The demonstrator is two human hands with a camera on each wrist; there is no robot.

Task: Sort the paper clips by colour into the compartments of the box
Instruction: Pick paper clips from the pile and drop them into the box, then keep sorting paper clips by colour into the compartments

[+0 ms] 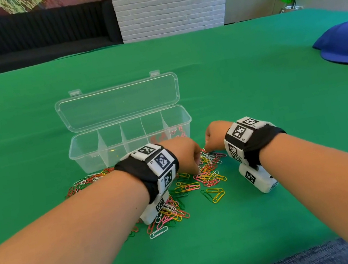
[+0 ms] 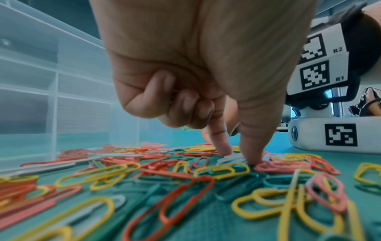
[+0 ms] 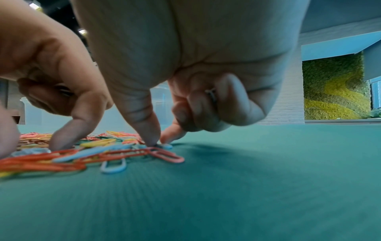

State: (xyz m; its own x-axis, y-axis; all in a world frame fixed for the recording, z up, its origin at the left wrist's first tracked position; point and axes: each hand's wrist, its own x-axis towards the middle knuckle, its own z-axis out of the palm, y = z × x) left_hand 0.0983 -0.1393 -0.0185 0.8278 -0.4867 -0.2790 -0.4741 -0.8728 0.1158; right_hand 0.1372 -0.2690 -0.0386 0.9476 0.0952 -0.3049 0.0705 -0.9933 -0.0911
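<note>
The clear plastic five-compartment box (image 1: 92, 150) sits left of centre in the head view, lid thrown back. Pink clips (image 1: 164, 136) lie only in its two right-hand compartments; the other three look bare, so the sort seems barely begun. In front of it, across the lower middle of the frame, spreads the loose heap of coloured wire paper clips (image 1: 200, 178) on the green table cloth (image 1: 254, 94).

The left hand (image 1: 183, 153) is down in the heap. In its wrist view three fingers are curled into the palm while forefinger and thumb (image 2: 254, 146) reach down to the clips, the thumb tip on a pink clip (image 2: 282, 167); whether one is actually gripped cannot be told.

To its right, the right hand (image 1: 214, 135) works the heap's edge with the same shape: thumb tip (image 3: 151, 138) and forefinger closing on a pale clip (image 3: 166, 146) beside a pink one (image 3: 167, 156).

To do this well, each hand should probably slide one clip clear of its tangled neighbours before lifting, as overlapping loops may drag others along.
</note>
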